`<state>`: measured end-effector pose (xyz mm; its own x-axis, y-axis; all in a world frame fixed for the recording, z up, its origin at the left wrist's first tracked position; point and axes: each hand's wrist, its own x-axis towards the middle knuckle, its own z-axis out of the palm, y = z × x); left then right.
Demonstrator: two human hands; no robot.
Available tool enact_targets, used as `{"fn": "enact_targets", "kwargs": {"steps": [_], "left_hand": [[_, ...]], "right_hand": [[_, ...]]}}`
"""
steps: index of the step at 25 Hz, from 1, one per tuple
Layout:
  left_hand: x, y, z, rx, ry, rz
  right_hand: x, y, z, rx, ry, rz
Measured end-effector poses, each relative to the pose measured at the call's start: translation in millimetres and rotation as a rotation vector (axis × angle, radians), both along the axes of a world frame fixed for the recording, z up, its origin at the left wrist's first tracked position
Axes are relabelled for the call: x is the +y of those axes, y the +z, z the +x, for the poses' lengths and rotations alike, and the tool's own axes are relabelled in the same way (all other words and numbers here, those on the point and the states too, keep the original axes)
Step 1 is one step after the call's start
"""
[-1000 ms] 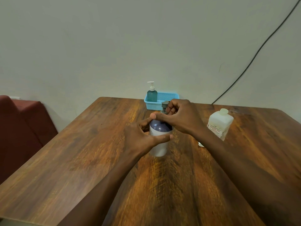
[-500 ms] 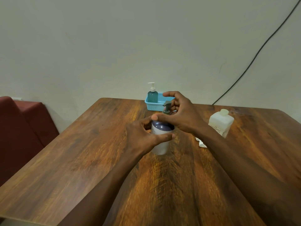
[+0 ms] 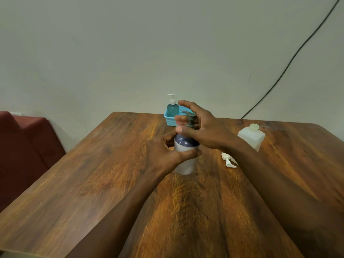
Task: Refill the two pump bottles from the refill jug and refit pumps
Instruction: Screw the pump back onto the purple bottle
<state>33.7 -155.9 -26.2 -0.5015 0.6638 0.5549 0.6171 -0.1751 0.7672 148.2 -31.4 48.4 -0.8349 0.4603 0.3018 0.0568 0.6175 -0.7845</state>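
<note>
A white pump bottle point(image 3: 185, 165) with a dark purple shoulder stands upright mid-table. My left hand point(image 3: 163, 155) is wrapped around its body. My right hand point(image 3: 202, 127) sits over its top, thumb and fingers spread around the grey pump point(image 3: 190, 119), the fingers blurred. A teal pump bottle point(image 3: 172, 108) with a white pump stands in a blue basket point(image 3: 169, 121) at the table's far edge. The white refill jug point(image 3: 251, 135), capped, stands to the right. A loose white pump point(image 3: 228, 160) lies on the table between the jug and my right forearm.
The wooden table point(image 3: 93, 183) runs up to a pale wall. A red seat point(image 3: 24, 146) stands to the left of the table. A black cable point(image 3: 290, 60) runs down the wall at the right.
My right hand has gone from closed around the grey pump to fingers spread over it, turning. The view has shifted, and the loose white pump has come out from behind my forearm.
</note>
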Motion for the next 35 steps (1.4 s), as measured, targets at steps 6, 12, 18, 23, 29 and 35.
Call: {"fn": "enact_targets", "kwargs": {"steps": [6,12,18,23,29,35], "left_hand": [[-1,1,-8,-0.079,0.002,0.02],[-1,0,-8,-0.065,-0.042,0.014],[4,-6,-5,-0.058,0.079,0.063],[2,-5,-3,0.007,0.145,0.075],[4,-7,-16,-0.018,0.106,0.007],[7,-3,-19,0.004,0.195,0.036]], "right_hand": [[20,2,8,0.006,0.104,-0.126],[21,6,11,-0.058,0.244,-0.114],[8,-10,-2,0.107,-0.017,0.081],[6,-21,-6,0.172,-0.075,0.061],[23,-8,-2,0.1,-0.066,0.104],[6,-16,-14,0.319,-0.299,0.342]]}}
